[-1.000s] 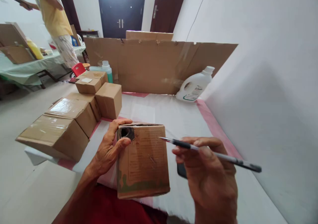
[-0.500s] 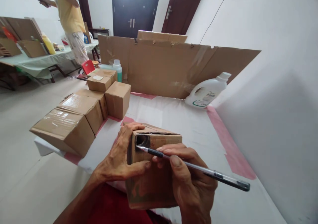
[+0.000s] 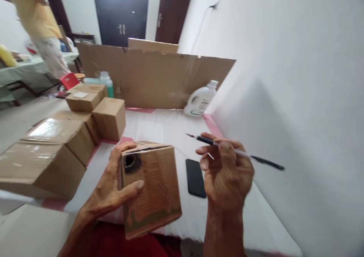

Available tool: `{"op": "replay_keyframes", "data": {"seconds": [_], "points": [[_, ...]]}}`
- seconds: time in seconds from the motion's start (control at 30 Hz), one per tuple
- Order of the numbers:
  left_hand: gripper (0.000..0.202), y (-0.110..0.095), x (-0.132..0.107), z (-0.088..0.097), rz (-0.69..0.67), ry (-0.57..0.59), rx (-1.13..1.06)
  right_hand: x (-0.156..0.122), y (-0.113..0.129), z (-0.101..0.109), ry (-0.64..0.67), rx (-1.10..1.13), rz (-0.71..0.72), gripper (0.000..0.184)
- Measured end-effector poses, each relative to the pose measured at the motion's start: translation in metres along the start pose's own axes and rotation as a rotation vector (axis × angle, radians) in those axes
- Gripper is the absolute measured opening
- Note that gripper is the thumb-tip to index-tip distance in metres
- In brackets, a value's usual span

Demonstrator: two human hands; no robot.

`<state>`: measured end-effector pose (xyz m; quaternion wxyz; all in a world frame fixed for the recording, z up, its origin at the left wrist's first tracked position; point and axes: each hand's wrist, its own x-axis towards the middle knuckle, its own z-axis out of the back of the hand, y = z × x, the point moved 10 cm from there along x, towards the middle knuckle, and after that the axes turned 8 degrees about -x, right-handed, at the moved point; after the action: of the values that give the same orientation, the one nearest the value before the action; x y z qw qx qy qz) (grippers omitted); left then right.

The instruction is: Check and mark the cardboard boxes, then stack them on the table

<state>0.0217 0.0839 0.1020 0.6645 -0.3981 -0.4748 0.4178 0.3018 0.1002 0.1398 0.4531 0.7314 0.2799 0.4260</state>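
Observation:
My left hand (image 3: 113,188) grips a small cardboard box (image 3: 155,181) along its left side, thumb on the front face and fingers over the top edge. Near the upper left corner of that face is a round hole (image 3: 131,162) inside a dark square patch. Green-brown marks run along the box's lower edge. To the right, my right hand (image 3: 227,173) is raised with a pen (image 3: 209,140) pinched between thumb and fingers, its tip pointing left, apart from the box. A black phone (image 3: 195,178) lies on the white-covered table between box and right hand.
Several closed cardboard boxes (image 3: 57,135) stand at the left. A tall cardboard panel (image 3: 159,78) lines the back, with a white jug (image 3: 200,100) and a green-liquid bottle (image 3: 106,85) before it. The wall (image 3: 313,116) bounds the right side. A person (image 3: 36,21) stands at far left.
My right hand has lifted the pen away from the hole, to the right. The phone has come into sight. The whole view has swung to the right.

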Motion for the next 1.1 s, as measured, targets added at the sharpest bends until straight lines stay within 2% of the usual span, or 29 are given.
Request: {"op": "replay_keyframes", "data": {"seconds": [0.07,0.1,0.13,0.17,0.27,0.37,0.43,0.53,0.7,0.8,0.93,1.0,1.1], "points": [[0.072,0.005,0.001,0.007,0.012,-0.017,0.015,0.016,-0.027,0.019,-0.001,-0.319,-0.072,0.029],[0.072,0.008,0.002,0.010,0.017,-0.024,0.019,0.018,-0.050,0.025,0.069,-0.566,-0.153,0.031],[0.071,0.009,0.003,0.012,0.022,-0.030,0.016,0.014,-0.081,0.026,0.237,-0.861,-0.270,0.033],[0.070,0.010,0.004,0.014,0.027,-0.037,0.008,0.006,-0.110,0.030,0.359,-1.006,-0.361,0.032],[0.065,0.009,0.006,0.017,0.041,-0.060,-0.024,-0.027,-0.176,0.038,0.568,-1.211,-0.518,0.028],[0.064,0.006,0.005,0.016,0.073,-0.089,-0.039,-0.054,-0.208,0.036,0.649,-1.348,-0.573,0.019],[0.066,0.004,0.004,0.014,0.098,-0.092,-0.030,-0.062,-0.213,0.037,0.655,-1.407,-0.574,0.020],[0.069,0.002,0.003,0.010,0.107,-0.079,-0.006,-0.061,-0.201,0.052,0.593,-1.462,-0.545,0.027],[0.066,0.004,0.006,0.008,0.074,-0.046,0.031,-0.046,-0.171,0.110,0.317,-1.600,-0.558,0.049],[0.069,0.007,0.007,0.005,0.051,0.000,0.041,-0.045,-0.181,0.129,0.289,-1.570,-0.634,0.058],[0.069,0.007,0.005,0.003,0.010,0.024,0.062,-0.039,-0.202,0.138,0.237,-1.424,-0.689,0.072],[0.069,0.006,0.003,0.001,-0.010,0.031,0.058,-0.037,-0.208,0.139,0.209,-1.305,-0.694,0.065],[0.069,0.008,0.001,-0.002,-0.011,0.030,0.024,-0.040,-0.210,0.136,0.199,-1.066,-0.652,0.043]]}}
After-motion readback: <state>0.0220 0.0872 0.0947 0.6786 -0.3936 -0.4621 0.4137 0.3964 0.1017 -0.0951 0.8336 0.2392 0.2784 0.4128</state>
